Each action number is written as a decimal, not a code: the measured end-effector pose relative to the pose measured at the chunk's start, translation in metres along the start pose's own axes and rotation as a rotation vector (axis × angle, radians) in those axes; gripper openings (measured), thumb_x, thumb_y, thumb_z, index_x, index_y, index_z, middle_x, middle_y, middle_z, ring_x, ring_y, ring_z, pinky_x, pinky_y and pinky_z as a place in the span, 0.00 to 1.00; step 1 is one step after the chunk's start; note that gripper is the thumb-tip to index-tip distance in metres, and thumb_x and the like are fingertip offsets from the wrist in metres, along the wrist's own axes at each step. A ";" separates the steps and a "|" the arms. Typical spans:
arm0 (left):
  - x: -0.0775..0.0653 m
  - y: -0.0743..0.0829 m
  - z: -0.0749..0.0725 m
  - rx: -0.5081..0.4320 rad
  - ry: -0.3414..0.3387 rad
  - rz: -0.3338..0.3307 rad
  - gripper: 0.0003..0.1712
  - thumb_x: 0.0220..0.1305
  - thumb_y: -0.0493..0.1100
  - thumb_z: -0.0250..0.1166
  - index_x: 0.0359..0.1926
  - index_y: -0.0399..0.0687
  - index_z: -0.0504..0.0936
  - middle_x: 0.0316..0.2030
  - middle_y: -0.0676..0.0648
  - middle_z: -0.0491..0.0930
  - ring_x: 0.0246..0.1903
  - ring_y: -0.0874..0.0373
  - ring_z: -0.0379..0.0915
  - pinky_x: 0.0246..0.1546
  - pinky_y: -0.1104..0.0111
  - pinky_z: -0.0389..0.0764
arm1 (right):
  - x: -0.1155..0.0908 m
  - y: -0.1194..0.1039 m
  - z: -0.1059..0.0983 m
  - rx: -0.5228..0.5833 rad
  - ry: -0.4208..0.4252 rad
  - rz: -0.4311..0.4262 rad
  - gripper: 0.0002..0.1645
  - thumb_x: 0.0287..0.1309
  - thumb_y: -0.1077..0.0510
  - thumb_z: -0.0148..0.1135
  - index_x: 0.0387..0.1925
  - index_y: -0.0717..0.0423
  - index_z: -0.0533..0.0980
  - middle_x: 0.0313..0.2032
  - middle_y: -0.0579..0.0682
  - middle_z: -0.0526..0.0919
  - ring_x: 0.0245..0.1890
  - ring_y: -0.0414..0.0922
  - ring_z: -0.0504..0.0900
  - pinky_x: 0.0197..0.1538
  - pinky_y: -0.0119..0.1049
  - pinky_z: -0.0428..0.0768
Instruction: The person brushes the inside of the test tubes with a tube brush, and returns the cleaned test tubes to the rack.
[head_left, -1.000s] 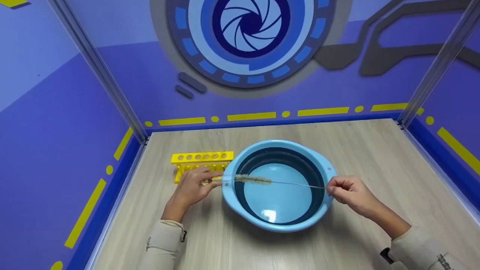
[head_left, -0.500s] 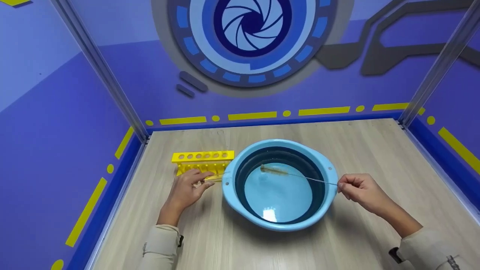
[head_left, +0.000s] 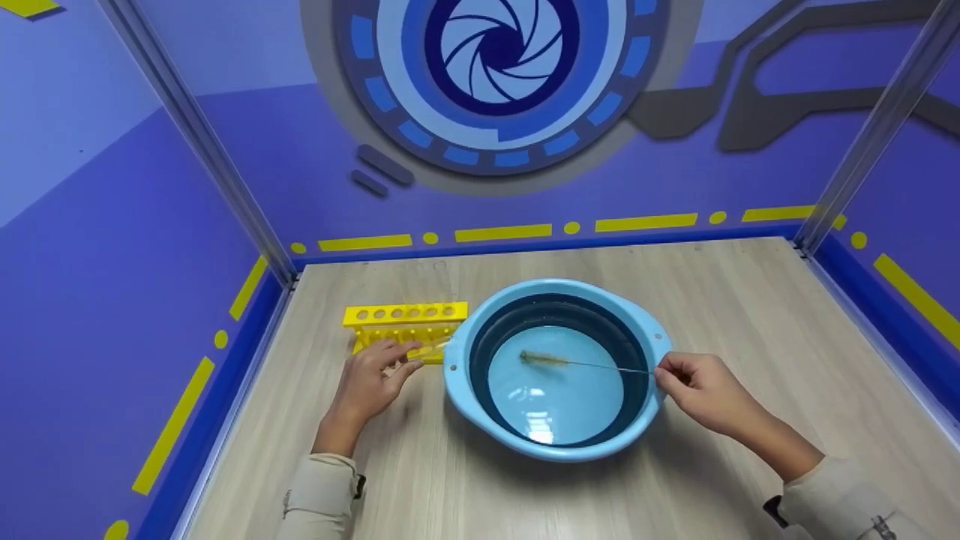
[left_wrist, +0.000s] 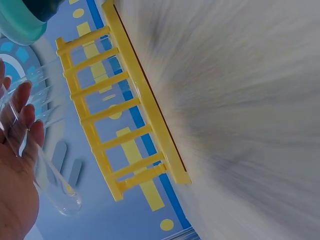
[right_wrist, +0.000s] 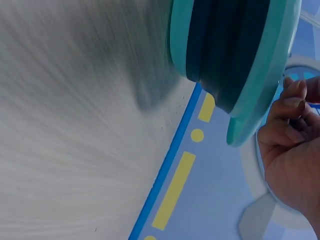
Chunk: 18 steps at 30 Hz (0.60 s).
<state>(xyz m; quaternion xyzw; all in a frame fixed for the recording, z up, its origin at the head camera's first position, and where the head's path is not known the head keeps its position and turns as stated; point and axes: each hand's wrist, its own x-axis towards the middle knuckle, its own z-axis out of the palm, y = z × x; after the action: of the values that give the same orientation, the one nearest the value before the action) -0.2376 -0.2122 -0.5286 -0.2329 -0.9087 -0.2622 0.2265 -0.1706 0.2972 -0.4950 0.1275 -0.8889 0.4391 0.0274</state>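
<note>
Pinching the wire stem of a brush [head_left: 545,359], the fingers of your right hand [head_left: 697,386] sit by the right edge of the blue basin [head_left: 555,454], with the bristles inside its rim. Your left hand [head_left: 371,379] holds a clear test tube [left_wrist: 56,185] near the left edge, before a yellow rack [head_left: 405,313] on the tabletop [head_left: 420,480].

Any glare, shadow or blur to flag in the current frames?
Head: bright glare inside the basin, soft shadow on the table below it; left wrist: table smeared, clear tube faint against the background; right wrist: table smeared, dark shadow by the basin.
</note>
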 end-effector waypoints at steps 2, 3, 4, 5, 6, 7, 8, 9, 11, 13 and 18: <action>0.000 -0.001 0.000 0.010 0.038 0.020 0.17 0.67 0.50 0.76 0.56 0.56 0.92 0.34 0.52 0.88 0.33 0.59 0.81 0.34 0.65 0.85 | 0.000 -0.001 0.004 -0.026 0.005 -0.004 0.10 0.73 0.62 0.64 0.33 0.54 0.86 0.22 0.43 0.76 0.23 0.34 0.71 0.25 0.29 0.72; 0.000 -0.002 0.000 0.016 0.062 0.032 0.18 0.66 0.49 0.76 0.56 0.56 0.92 0.34 0.51 0.88 0.32 0.59 0.81 0.34 0.65 0.85 | 0.001 -0.001 0.005 -0.037 0.007 0.000 0.10 0.72 0.62 0.64 0.33 0.54 0.85 0.22 0.43 0.76 0.22 0.34 0.71 0.25 0.29 0.72; 0.000 -0.002 0.000 0.016 0.091 0.043 0.18 0.66 0.48 0.77 0.56 0.56 0.91 0.33 0.51 0.88 0.32 0.59 0.81 0.33 0.64 0.85 | 0.001 -0.002 0.006 -0.047 0.009 0.007 0.10 0.72 0.62 0.65 0.32 0.54 0.85 0.22 0.43 0.76 0.22 0.34 0.71 0.25 0.29 0.72; 0.001 -0.003 0.001 0.016 0.120 0.052 0.19 0.65 0.47 0.78 0.56 0.55 0.91 0.33 0.51 0.88 0.32 0.58 0.82 0.33 0.64 0.85 | 0.002 -0.002 0.007 -0.059 0.012 0.014 0.10 0.72 0.62 0.65 0.32 0.54 0.85 0.22 0.43 0.76 0.22 0.34 0.71 0.25 0.29 0.72; 0.001 -0.003 0.001 0.011 0.150 0.054 0.19 0.65 0.47 0.78 0.57 0.53 0.91 0.33 0.50 0.88 0.31 0.56 0.82 0.33 0.63 0.85 | 0.002 -0.003 0.008 -0.073 0.012 0.022 0.10 0.72 0.62 0.65 0.32 0.53 0.85 0.22 0.44 0.75 0.22 0.34 0.71 0.25 0.29 0.71; 0.002 -0.004 0.001 0.003 0.183 0.054 0.19 0.65 0.46 0.78 0.57 0.52 0.91 0.33 0.50 0.88 0.32 0.55 0.83 0.34 0.62 0.85 | 0.003 -0.004 0.008 -0.087 0.008 0.031 0.10 0.71 0.61 0.65 0.32 0.53 0.85 0.22 0.44 0.75 0.22 0.34 0.71 0.25 0.29 0.71; 0.003 -0.004 0.001 -0.004 0.214 0.052 0.20 0.64 0.45 0.78 0.56 0.50 0.91 0.33 0.49 0.88 0.32 0.54 0.83 0.35 0.61 0.85 | 0.004 -0.004 0.008 -0.106 0.003 0.036 0.10 0.72 0.61 0.65 0.31 0.53 0.85 0.21 0.44 0.74 0.21 0.35 0.71 0.25 0.29 0.71; 0.005 -0.004 0.001 -0.008 0.242 0.047 0.19 0.64 0.44 0.79 0.56 0.49 0.91 0.33 0.49 0.89 0.32 0.52 0.83 0.36 0.60 0.84 | 0.005 -0.005 0.007 -0.122 -0.007 0.041 0.10 0.72 0.61 0.65 0.31 0.54 0.84 0.21 0.44 0.74 0.21 0.35 0.71 0.25 0.29 0.71; 0.007 -0.004 0.000 -0.015 0.288 0.031 0.18 0.64 0.42 0.78 0.55 0.47 0.91 0.34 0.48 0.89 0.33 0.51 0.83 0.38 0.58 0.82 | 0.007 -0.007 0.006 -0.154 -0.037 0.046 0.11 0.73 0.60 0.64 0.31 0.54 0.83 0.21 0.43 0.74 0.21 0.35 0.71 0.25 0.29 0.70; 0.009 -0.002 -0.001 -0.026 0.311 0.003 0.17 0.64 0.41 0.77 0.54 0.45 0.90 0.35 0.47 0.90 0.34 0.51 0.82 0.40 0.58 0.80 | 0.008 -0.009 0.005 -0.182 -0.071 0.048 0.12 0.73 0.60 0.63 0.30 0.54 0.82 0.21 0.43 0.73 0.21 0.35 0.70 0.25 0.29 0.69; 0.014 0.005 -0.006 -0.106 0.331 -0.086 0.16 0.69 0.40 0.73 0.56 0.43 0.87 0.40 0.46 0.89 0.39 0.53 0.80 0.43 0.60 0.79 | 0.010 -0.011 0.005 -0.253 -0.093 0.039 0.13 0.73 0.60 0.63 0.29 0.54 0.82 0.19 0.42 0.72 0.20 0.36 0.70 0.25 0.28 0.69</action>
<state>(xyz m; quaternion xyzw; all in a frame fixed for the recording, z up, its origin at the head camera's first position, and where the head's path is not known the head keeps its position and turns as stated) -0.2441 -0.2071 -0.5148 -0.1591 -0.8531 -0.3540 0.3488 -0.1775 0.2847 -0.4874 0.1260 -0.9399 0.3174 -0.0064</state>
